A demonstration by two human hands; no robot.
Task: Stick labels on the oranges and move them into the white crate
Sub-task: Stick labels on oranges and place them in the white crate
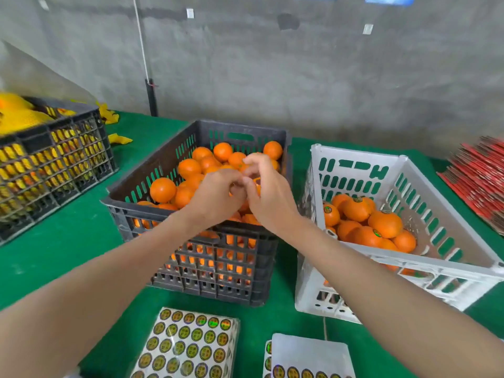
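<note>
Oranges (188, 167) fill the black crate (201, 268), round and smooth-skinned. Labelled oranges (384, 223) lie in the white crate (409, 257), just right of the black crate. Above the black crate, the left hand (218, 197) curls its fingers (234, 184) round one mostly hidden orange (256, 182), and the right hand (268, 197) bends its fingers (256, 159) onto it. Whether these pinch a label cannot be told. Press the sticker from centre outward so the glossy disc follows the curved peel. Label sheets (188, 345) lie on the green felt desk (68, 241), in front of the black crate.
</note>
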